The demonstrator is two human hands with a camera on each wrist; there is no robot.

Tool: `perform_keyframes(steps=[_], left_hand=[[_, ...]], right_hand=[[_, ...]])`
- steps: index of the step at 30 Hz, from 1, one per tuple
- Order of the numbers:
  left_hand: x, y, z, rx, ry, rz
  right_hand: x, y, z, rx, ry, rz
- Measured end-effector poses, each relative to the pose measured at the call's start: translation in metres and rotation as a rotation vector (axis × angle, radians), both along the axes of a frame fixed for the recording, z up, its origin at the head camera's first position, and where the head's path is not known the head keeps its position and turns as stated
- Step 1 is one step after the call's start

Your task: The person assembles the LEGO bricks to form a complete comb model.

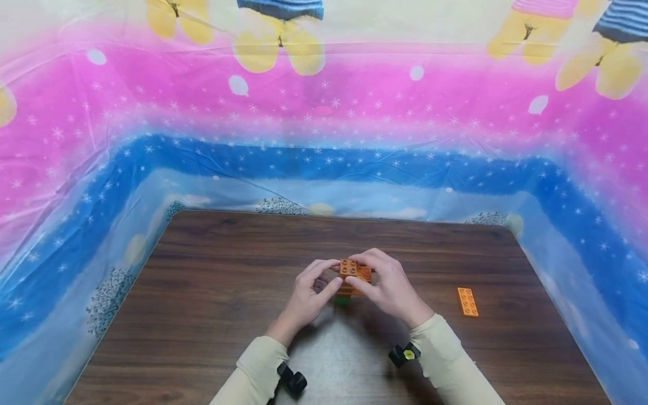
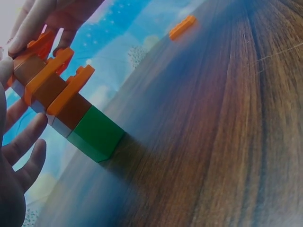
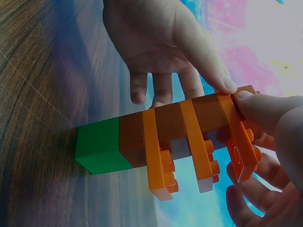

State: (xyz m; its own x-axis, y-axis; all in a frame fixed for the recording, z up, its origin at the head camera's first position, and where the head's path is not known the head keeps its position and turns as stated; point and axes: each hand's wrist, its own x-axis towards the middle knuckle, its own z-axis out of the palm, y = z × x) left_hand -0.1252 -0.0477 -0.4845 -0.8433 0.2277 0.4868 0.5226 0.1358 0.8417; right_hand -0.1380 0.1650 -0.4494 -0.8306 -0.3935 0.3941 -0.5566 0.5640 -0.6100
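Note:
A tower of toy building bricks stands upright on the table, with a green brick (image 3: 102, 145) at its foot. Above that, brown bricks (image 3: 171, 124) alternate with flat orange plates (image 3: 198, 151) that jut out to the right side. A studded brown brick (image 1: 349, 266) tops the tower. My left hand (image 1: 310, 291) holds the top from the left, thumb tip by the uppermost orange plate and the other fingers behind the tower. From the right, my right hand (image 1: 392, 286) grips the top brown brick, thumb in front; its remaining fingers curl near the uppermost plate's jutting end.
A loose orange plate (image 1: 468, 302) with studs up lies to the right on the dark wood table (image 1: 217, 292). A patterned pink and blue cloth (image 1: 324, 163) hangs behind and along the sides of the table. Each wrist wears a black camera strap (image 1: 404, 354).

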Motion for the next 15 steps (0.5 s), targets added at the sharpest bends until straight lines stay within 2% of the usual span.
perform_keyframes(steps=[15], left_hand=[[0.0001,-0.0002,0.0024,-0.012,-0.028,-0.004]], right_hand=[[-0.0007,-0.0005,0.0012,0.026,0.011,-0.009]])
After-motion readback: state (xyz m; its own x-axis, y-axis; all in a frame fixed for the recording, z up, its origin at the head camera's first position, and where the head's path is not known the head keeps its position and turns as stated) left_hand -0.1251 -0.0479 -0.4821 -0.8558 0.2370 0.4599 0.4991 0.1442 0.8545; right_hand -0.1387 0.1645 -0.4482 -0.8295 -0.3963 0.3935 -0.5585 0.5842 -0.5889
